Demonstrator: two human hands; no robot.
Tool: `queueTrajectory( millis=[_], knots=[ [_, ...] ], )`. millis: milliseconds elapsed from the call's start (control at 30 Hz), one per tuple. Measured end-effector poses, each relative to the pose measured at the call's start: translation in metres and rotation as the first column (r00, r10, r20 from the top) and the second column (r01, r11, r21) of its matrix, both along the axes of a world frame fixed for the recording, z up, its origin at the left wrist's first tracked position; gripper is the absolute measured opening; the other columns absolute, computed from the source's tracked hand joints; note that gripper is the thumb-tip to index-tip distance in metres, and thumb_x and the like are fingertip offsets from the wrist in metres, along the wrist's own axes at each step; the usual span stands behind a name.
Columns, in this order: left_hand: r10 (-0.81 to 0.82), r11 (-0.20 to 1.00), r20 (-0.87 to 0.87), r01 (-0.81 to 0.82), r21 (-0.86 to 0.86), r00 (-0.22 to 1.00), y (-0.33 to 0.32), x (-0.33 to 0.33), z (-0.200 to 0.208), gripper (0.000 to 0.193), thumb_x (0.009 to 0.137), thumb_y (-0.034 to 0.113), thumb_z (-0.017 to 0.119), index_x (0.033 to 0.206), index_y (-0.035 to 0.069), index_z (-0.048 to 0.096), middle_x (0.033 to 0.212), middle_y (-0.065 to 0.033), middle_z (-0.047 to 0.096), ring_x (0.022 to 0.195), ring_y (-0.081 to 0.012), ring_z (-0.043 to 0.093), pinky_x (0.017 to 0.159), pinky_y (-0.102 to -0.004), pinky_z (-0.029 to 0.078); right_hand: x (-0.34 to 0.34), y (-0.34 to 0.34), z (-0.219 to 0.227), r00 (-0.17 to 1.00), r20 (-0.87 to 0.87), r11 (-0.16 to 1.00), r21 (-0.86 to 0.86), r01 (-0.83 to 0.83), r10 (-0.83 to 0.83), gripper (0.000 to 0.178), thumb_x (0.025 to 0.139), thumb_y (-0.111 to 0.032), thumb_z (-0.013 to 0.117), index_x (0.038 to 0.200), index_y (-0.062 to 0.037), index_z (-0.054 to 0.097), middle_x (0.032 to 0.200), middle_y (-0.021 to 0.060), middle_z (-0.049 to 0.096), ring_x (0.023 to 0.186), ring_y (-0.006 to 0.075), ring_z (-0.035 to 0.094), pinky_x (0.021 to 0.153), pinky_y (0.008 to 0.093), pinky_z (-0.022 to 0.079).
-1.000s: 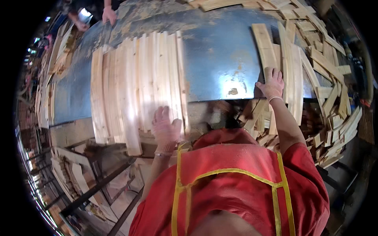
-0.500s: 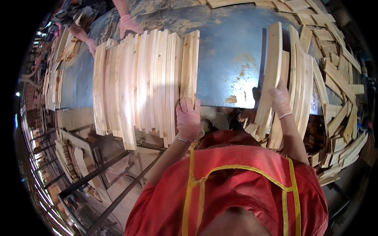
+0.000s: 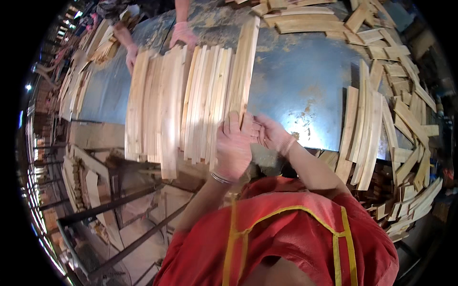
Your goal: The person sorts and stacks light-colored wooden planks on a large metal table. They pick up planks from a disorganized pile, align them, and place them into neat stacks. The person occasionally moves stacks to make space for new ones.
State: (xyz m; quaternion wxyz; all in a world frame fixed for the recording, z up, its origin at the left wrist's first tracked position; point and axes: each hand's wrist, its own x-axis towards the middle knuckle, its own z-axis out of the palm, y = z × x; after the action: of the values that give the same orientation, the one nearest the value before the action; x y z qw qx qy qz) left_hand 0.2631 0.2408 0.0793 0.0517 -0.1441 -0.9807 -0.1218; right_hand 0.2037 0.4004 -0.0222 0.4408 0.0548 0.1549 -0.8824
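Note:
A row of pale wooden boards [image 3: 207, 100] stands side by side on the blue-grey table, their near ends jutting past its edge. At the row's right end is a longer wooden board [image 3: 246, 62], reaching farther back than its neighbours. My left hand [image 3: 234, 148], in a thin pale glove, is closed around the near end of the boards there. My right hand [image 3: 273, 134], gloved too, meets it from the right, fingers bent against the longer board's near end. Part of the grip is hidden behind my left hand.
Across the table, a co-worker's gloved hands [image 3: 183, 35] touch the row's far ends. More loose boards [image 3: 366, 126] lean at the table's right edge, with a heap of wood pieces [image 3: 405, 114] beyond. A dark metal frame [image 3: 114, 207] stands below left.
My right hand has carried a board leftward from the right-hand pile to the row's right end. My left hand stays at the row's near end. A gap has opened within the row.

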Motion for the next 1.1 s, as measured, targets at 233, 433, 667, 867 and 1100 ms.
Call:
queueTrajectory(
  millis=[233, 433, 667, 867, 1100],
  knots=[
    [-0.462, 0.88, 0.306, 0.389, 0.271, 0.832, 0.03, 0.03, -0.006, 0.059, 0.085, 0.025, 0.069, 0.139, 0.005, 0.058, 0.138, -0.0208, 0.056, 0.131, -0.0391, 0.053, 0.112, -0.0535, 0.043, 0.047, 0.052, -0.031, 0.953, -0.059, 0.749, 0.604, 0.272, -0.298, 0.029, 0.093, -0.009, 0.073, 0.121, -0.0051, 0.069, 0.105, 0.0077, 0.073, 0.094, 0.0209, 0.07, 0.086, 0.0396, 0.06],
    [-0.388, 0.911, 0.224, 0.337, 0.236, 0.894, 0.031, 0.053, -0.038, 0.065, 0.082, 0.026, 0.076, 0.142, 0.007, 0.061, 0.148, -0.0159, 0.057, 0.136, -0.0385, 0.054, 0.115, -0.0533, 0.043, -0.089, 0.174, 0.075, 0.535, -0.827, 0.528, 0.381, 0.759, -0.173, 0.03, 0.101, -0.029, 0.065, 0.115, -0.0022, 0.069, 0.1, 0.0105, 0.07, 0.094, 0.0215, 0.068, 0.085, 0.0376, 0.056],
    [-0.348, 0.918, 0.218, 0.285, 0.275, 0.912, 0.09, 0.026, -0.044, 0.062, 0.085, 0.027, 0.074, 0.142, 0.009, 0.062, 0.151, -0.0161, 0.056, 0.136, -0.0372, 0.055, 0.114, -0.0515, 0.044, -0.103, 0.403, 0.12, 0.626, -0.734, -0.631, 0.361, 0.687, 0.262, 0.095, 0.086, -0.056, 0.077, 0.155, -0.0013, 0.042, 0.141, 0.03, 0.064, 0.13, 0.0456, 0.062, 0.111, 0.0453, 0.048],
    [-0.31, 0.951, 0.526, 0.257, 0.174, 0.792, 0.107, 0.012, -0.047, 0.074, 0.085, 0.031, 0.075, 0.152, 0.008, 0.053, 0.155, -0.0164, 0.051, 0.141, -0.0396, 0.051, 0.116, -0.0515, 0.043, 0.035, 0.376, 0.001, 0.929, -0.274, -0.61, 0.7, 0.37, 0.249, 0.129, 0.067, -0.043, 0.091, 0.171, -0.0098, 0.022, 0.164, 0.0286, 0.039, 0.15, 0.0411, 0.043, 0.121, 0.0479, 0.042],
    [-0.377, 0.881, 0.495, 0.139, 0.451, 0.783, 0.133, -0.007, -0.058, 0.068, 0.09, 0.031, 0.071, 0.149, 0.004, 0.052, 0.153, -0.021, 0.053, 0.134, -0.0433, 0.057, 0.115, -0.0489, 0.046, 0.037, 0.461, 0.016, 0.837, -0.542, -0.042, 0.84, 0.541, -0.076, 0.07, 0.089, -0.004, 0.062, 0.157, 0.0007, 0.046, 0.13, 0.0112, 0.068, 0.107, 0.0207, 0.07, 0.086, 0.0345, 0.059]
  ],
)
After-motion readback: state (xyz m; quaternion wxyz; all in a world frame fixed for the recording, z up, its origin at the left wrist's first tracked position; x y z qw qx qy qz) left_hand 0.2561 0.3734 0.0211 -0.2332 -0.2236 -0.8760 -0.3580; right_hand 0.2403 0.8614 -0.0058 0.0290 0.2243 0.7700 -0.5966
